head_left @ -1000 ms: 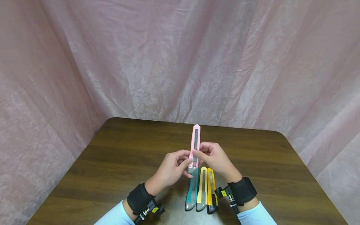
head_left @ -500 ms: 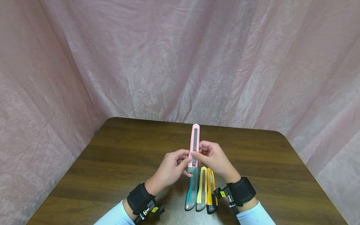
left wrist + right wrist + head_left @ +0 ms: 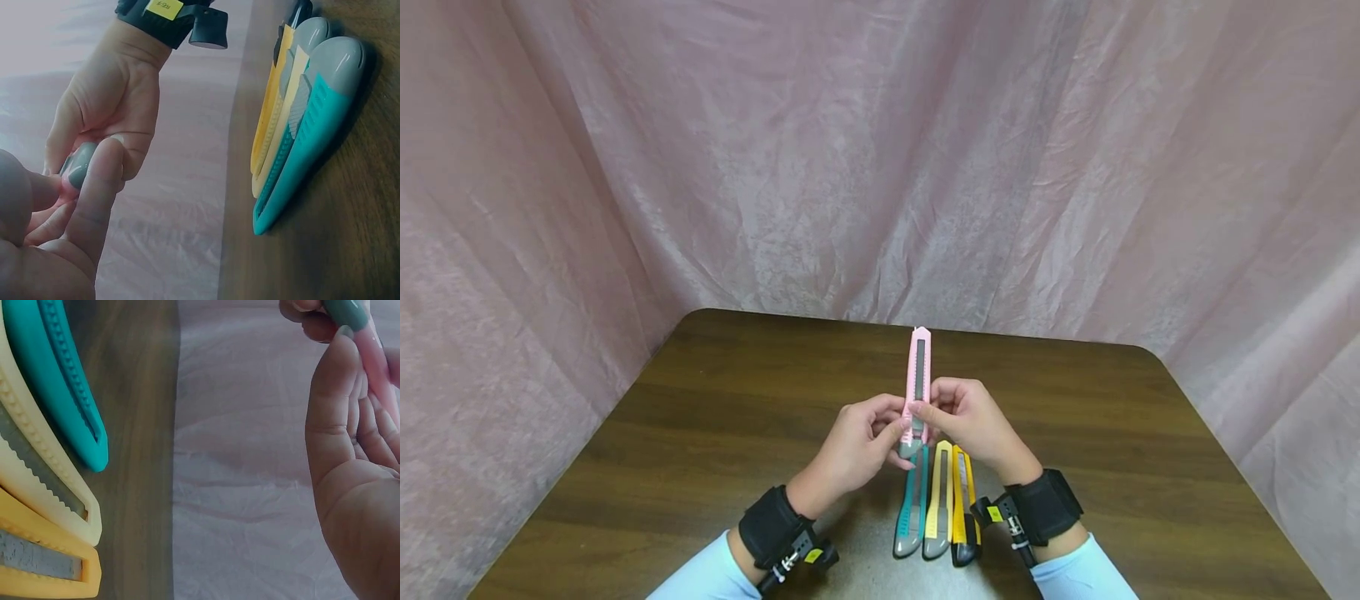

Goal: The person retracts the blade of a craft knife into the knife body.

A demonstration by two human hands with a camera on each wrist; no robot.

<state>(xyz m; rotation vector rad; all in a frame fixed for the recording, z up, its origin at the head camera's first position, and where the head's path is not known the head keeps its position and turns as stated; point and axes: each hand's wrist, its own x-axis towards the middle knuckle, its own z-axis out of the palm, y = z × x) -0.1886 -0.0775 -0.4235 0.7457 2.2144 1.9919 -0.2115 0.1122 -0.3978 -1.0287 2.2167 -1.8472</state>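
A pink utility knife point(image 3: 919, 367) with a grey end is held up above the table, its tip pointing away from me. My left hand point(image 3: 857, 444) pinches it near the grey end between thumb and fingers. From the other side my right hand point(image 3: 976, 423) grips its lower half, thumb on the front face. In the left wrist view only the knife's grey end point(image 3: 80, 165) shows well between the fingers. Below the hands lie a teal utility knife point(image 3: 912, 512), a pale yellow one point(image 3: 939, 504) and an orange-yellow one with a black end point(image 3: 964, 508), side by side.
The brown wooden table point(image 3: 737, 383) has rounded far corners. Behind it hangs a pink curtain point(image 3: 880, 167). Black camera straps circle both wrists, the right one point(image 3: 1043, 510) close beside the orange-yellow knife.
The pink utility knife has shifted very slightly left in both hands' hold. Otherwise the hands and the three knives on the table look the same.
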